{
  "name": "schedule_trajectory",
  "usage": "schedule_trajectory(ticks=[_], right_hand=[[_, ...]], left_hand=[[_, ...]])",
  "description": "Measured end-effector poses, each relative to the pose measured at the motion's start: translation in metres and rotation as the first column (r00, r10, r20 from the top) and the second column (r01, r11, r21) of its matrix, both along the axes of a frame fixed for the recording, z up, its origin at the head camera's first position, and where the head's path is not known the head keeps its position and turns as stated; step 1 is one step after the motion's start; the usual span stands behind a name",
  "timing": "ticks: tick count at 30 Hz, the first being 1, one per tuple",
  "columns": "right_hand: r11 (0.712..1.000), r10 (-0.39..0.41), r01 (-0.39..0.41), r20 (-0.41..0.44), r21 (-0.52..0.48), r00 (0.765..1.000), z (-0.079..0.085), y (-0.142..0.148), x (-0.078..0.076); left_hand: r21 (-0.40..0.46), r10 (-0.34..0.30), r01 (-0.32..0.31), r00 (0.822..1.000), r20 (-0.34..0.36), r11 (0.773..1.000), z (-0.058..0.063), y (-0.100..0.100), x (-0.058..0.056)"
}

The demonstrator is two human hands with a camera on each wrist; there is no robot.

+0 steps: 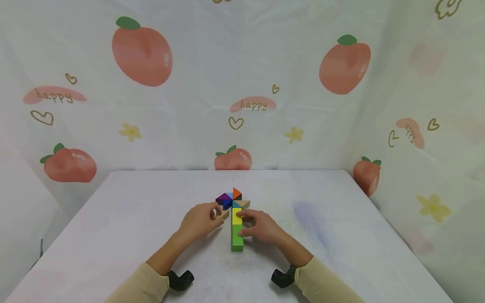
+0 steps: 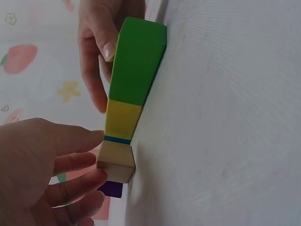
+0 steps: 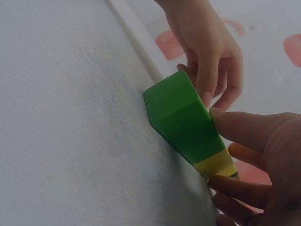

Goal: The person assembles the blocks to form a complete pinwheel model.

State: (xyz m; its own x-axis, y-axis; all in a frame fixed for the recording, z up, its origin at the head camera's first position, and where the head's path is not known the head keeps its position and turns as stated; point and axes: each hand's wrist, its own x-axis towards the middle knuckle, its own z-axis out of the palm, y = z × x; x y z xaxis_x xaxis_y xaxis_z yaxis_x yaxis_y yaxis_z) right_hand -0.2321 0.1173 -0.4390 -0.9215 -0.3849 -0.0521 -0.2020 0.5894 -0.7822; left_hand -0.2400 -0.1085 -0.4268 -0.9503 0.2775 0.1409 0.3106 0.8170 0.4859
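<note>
My left hand (image 1: 201, 219) pinches a plain wooden block (image 2: 115, 160) between thumb and fingers, just left of the column. The column lies flat on the table: a green block (image 1: 237, 240) nearest me, then a yellow block (image 1: 236, 216) end to end with it. Reaching in from the right, my right hand (image 1: 261, 226) rests its thumb on the green block and a fingertip on the yellow one. Beyond the yellow block, triangular blocks fan out: teal (image 1: 235, 204), plain wood (image 1: 244, 204), orange (image 1: 236, 193), purple (image 1: 223, 197) and blue (image 1: 227, 204).
A white table (image 1: 151, 202) carries the blocks, with a bluish stain (image 1: 310, 219) to the right. Behind and beside it hangs a white curtain (image 1: 246, 54) printed with fruit. A black wrist device (image 1: 181, 280) sits at the left cuff, another (image 1: 283, 277) at the right.
</note>
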Motion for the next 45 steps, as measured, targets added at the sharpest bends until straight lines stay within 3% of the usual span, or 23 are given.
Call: schedule_trajectory(ticks=[6,30,45], right_hand=[[1.0,-0.005,0.005,0.004,0.006,1.0,-0.002,0.0,0.0],[1.0,0.015,-0.015,0.004,0.015,1.0,0.001,0.0,-0.002],[1.0,0.016,-0.016,0.013,0.021,1.0,0.001,0.001,-0.002]], left_hand=[[0.036,0.019,-0.021,0.999,0.047,0.999,-0.001,0.003,0.0],[0.061,0.006,-0.005,1.0,-0.019,0.998,-0.008,0.021,-0.008],[0.084,-0.022,0.025,0.999,-0.044,0.996,-0.011,0.02,-0.012]])
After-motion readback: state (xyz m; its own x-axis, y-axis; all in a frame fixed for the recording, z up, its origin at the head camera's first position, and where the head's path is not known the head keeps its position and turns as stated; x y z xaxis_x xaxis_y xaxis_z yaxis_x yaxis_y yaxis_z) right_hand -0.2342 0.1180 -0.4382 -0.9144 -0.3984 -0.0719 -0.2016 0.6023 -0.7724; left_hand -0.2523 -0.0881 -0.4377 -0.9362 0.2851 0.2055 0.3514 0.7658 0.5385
